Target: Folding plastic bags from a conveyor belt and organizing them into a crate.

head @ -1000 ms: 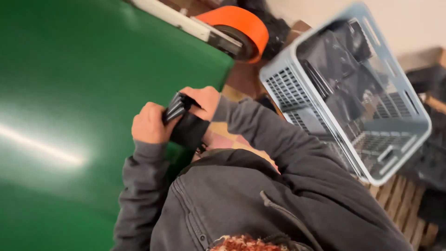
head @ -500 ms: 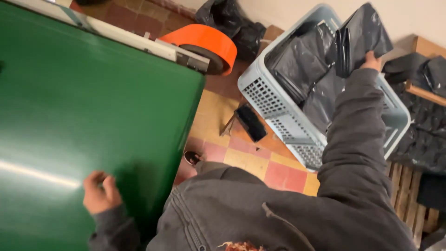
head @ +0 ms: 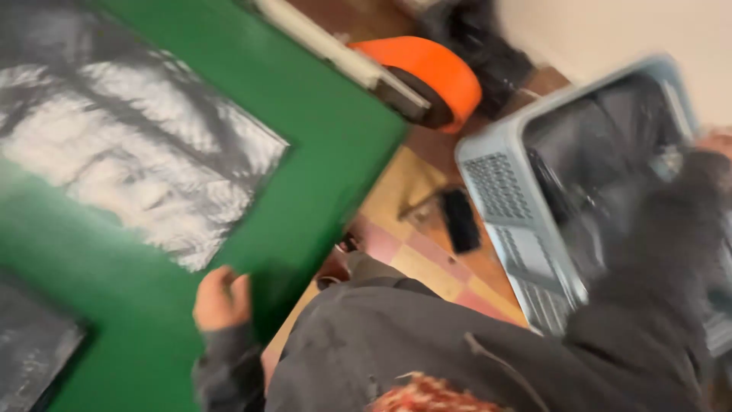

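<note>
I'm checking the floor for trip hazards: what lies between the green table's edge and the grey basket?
In the head view, tiled floor separates the green table from the grey basket; a small dark flat object, too blurred to identify, lies there.

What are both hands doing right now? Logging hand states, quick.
Left hand: loosely curled on the green table, holding nothing.
Right hand: at the basket, blurred; cannot tell.

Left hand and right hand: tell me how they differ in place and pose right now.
The left hand rests on the green table near its edge, below a shiny black sheet; the right hand reaches far out over the grey basket of dark bags. The left hand shows clearly, curled; the right hand is blurred at the frame edge. Both wear dark grey sleeves.
</note>
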